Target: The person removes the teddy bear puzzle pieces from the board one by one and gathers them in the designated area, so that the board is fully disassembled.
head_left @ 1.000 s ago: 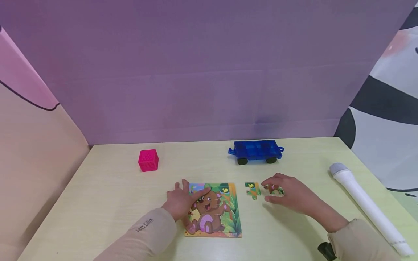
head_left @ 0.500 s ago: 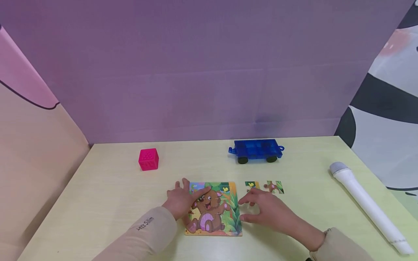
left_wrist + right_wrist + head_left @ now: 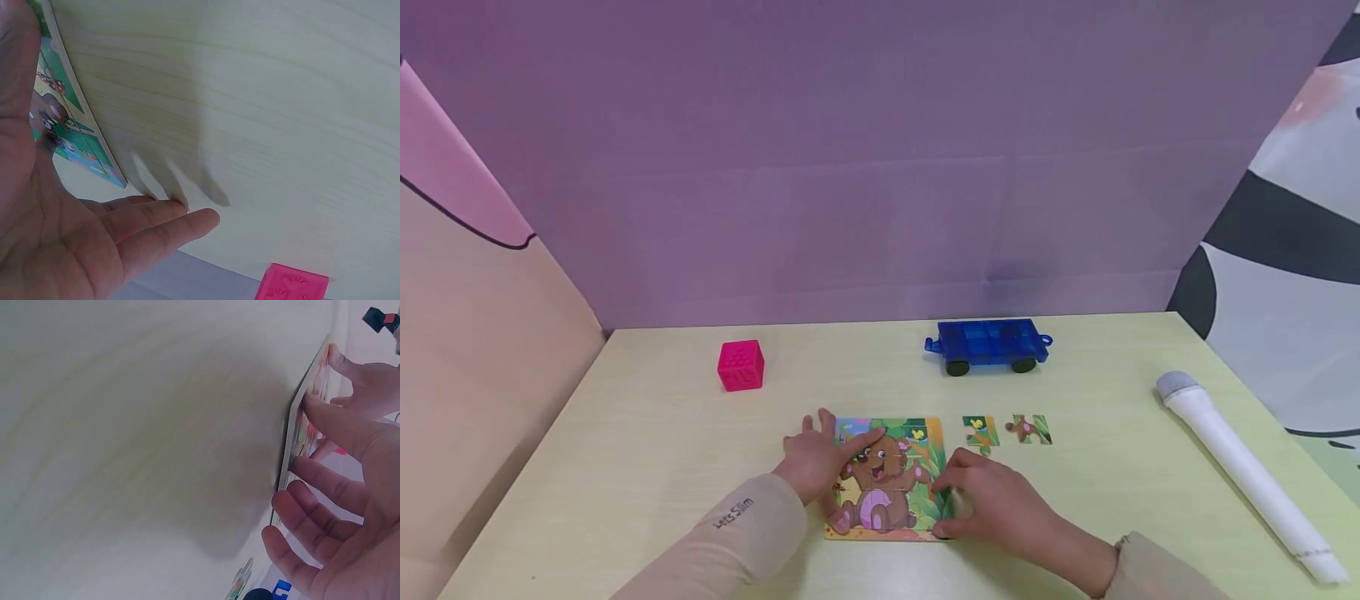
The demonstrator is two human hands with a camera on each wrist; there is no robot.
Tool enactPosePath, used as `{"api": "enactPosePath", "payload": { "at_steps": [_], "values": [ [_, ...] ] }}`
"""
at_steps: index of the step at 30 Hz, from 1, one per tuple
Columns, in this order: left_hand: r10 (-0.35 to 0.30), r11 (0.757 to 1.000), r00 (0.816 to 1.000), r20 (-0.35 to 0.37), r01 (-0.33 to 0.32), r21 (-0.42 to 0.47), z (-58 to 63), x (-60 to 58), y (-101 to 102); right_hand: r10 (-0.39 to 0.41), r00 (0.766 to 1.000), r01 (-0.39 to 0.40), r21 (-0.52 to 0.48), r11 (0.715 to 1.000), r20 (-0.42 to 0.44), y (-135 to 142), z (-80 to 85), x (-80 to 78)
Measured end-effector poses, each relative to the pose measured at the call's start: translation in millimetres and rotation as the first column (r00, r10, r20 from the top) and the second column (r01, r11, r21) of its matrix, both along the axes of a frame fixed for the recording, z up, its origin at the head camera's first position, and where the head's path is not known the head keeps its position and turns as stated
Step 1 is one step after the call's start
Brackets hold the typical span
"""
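A square picture puzzle [image 3: 874, 508] of a brown bear lies flat on the table. Spread fingers of my left hand [image 3: 811, 468] rest over its left side, the index finger reaching its upper part. My right hand [image 3: 1000, 504] is at the puzzle's lower right, where thumb and index fingertips touch its edge area with a gap between them; the right wrist view shows the thumb on the board's [image 3: 294, 428] face and other fingers loosely bent. Two loose pieces lie right of the puzzle: one with a yellow duck [image 3: 979, 429], one with a brown bear part [image 3: 1028, 430].
A pink cube [image 3: 741, 365] stands at the back left of the table [image 3: 662, 467]. Toward the back right is a blue toy wagon [image 3: 988, 343]. A white tube with a grey end [image 3: 1243, 471] lies along the right side. Behind rises a purple panel [image 3: 880, 167].
My right hand has left the loose bear piece and moved left and toward me to the puzzle's right edge. Both loose pieces stay on the table. The left hand has kept its place.
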State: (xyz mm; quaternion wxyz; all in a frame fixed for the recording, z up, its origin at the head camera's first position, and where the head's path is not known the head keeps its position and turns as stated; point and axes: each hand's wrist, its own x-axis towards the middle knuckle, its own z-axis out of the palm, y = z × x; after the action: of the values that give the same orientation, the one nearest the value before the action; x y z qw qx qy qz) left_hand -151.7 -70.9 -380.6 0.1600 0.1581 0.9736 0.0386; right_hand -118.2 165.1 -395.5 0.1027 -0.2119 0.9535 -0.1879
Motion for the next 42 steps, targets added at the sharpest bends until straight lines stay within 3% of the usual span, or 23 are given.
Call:
{"api": "enactPosePath", "payload": {
  "at_steps": [9, 20, 26, 35, 42],
  "values": [
    [0.007, 1.0, 1.0, 0.003, -0.007, 0.001, 1.0, 0.4, 0.6, -0.013, 0.998, 0.016, -0.047, 0.999, 0.06, -1.2, -1.0, -1.5],
    [0.016, 1.0, 1.0, 0.012, -0.016, 0.003, 0.4, -0.2, 0.1, -0.025, 0.998, 0.028, -0.05, 0.998, 0.059, -4.7, 0.3, -3.1],
    [0.049, 0.998, 0.998, 0.038, -0.05, 0.031, -0.3, -0.2, 0.4, -0.05, 0.998, 0.05, -0.021, 0.999, 0.031, -5.2, 2.0, -1.4],
    [0.041, 0.999, 0.999, 0.025, -0.041, 0.001, -0.7, -0.7, 0.8, -0.032, 0.999, 0.033, 0.023, 0.999, -0.02, -4.6, 2.4, 0.3],
    [0.055, 0.998, 0.998, 0.044, -0.056, 0.023, -0.7, -1.1, 0.5, 0.03, 0.995, -0.026, 0.047, 0.999, -0.095, -0.4, -0.2, -3.7]
  ]
}}
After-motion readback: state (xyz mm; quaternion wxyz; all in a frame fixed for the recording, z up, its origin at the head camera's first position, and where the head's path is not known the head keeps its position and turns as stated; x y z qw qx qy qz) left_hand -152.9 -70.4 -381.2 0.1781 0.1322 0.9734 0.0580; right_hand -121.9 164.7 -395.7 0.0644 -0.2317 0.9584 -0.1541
